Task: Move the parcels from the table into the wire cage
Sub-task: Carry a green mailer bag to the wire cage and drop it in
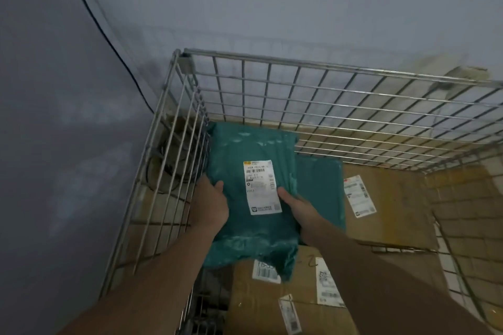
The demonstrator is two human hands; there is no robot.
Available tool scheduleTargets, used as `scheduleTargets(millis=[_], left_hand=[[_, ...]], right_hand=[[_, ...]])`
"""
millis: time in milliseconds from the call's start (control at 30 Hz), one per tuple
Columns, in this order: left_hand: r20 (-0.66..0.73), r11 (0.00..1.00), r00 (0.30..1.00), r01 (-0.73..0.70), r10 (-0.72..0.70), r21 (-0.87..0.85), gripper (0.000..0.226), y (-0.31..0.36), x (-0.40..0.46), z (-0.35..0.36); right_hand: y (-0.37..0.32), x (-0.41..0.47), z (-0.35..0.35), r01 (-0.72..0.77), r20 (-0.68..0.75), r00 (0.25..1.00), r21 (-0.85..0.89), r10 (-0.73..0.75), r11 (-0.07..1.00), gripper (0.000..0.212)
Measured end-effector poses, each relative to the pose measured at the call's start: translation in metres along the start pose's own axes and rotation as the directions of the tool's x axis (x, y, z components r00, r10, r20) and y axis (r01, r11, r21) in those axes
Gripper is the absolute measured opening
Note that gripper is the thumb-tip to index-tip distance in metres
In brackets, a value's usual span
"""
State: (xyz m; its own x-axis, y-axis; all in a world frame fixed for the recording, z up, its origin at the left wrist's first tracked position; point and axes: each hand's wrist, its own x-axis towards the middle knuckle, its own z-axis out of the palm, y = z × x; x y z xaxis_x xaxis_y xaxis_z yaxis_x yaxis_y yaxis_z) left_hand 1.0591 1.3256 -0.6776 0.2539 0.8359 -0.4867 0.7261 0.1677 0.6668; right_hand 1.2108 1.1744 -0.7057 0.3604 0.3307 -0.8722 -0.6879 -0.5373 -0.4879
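A teal plastic mailer parcel (253,149) with a white shipping label lies face up inside the wire cage (326,68), against its left wall. My left hand (211,207) grips the parcel's left edge, thumb on top. My right hand (298,211) holds its right edge beside the label. Both arms reach down over the cage's near side. Under the parcel sits a second teal mailer (321,187) and cardboard boxes.
A brown box (394,215) with a label lies at the cage's right. Another labelled box (272,304) sits at the near side. Grey walls close the corner behind and to the left; a black cable (109,38) runs down the wall.
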Motion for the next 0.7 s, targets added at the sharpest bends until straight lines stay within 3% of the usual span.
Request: scheduleTargets(millis=[67, 167, 333, 433, 500, 600, 700], left_hand=[[-0.047, 0.998, 0.997, -0.057, 0.059, 0.037, 0.027, -0.016, 0.018, 0.018], [-0.100, 0.994, 0.992, -0.070, 0.078, 0.079, 0.040, -0.044, 0.034, 0.035], [-0.040, 0.971, 0.998, -0.033, 0.043, 0.238, 0.055, -0.065, 0.048, 0.047], [-0.015, 0.979, 1.000, -0.013, 0.017, 0.204, 0.056, -0.078, 0.054, 0.053], [-0.028, 0.987, 0.999, -0.015, 0.020, 0.162, 0.057, -0.081, 0.059, 0.056], [-0.006, 0.983, 0.999, -0.044, 0.046, 0.180, 0.063, -0.078, 0.066, 0.060], [0.075, 0.935, 0.996, -0.072, 0.049, 0.348, 0.072, -0.073, 0.070, 0.064]], right_hand=[[0.017, 0.030, 0.004, 0.002, -0.016, 1.000, -0.003, -0.002, 1.000, 0.055], [0.036, 0.052, 0.009, 0.018, -0.012, 1.000, -0.016, -0.018, 1.000, 0.046], [0.037, 0.069, 0.012, 0.028, -0.023, 0.999, -0.138, -0.031, 0.990, 0.043], [0.039, 0.074, 0.014, 0.037, -0.080, 0.995, -0.258, -0.060, 0.966, 0.031], [0.040, 0.080, 0.015, 0.064, -0.105, 0.989, -0.323, -0.103, 0.944, 0.046], [0.030, 0.087, 0.016, 0.098, -0.130, 0.973, -0.515, -0.191, 0.851, 0.051], [0.023, 0.091, 0.018, 0.077, -0.180, 0.948, -0.672, -0.263, 0.736, 0.048]])
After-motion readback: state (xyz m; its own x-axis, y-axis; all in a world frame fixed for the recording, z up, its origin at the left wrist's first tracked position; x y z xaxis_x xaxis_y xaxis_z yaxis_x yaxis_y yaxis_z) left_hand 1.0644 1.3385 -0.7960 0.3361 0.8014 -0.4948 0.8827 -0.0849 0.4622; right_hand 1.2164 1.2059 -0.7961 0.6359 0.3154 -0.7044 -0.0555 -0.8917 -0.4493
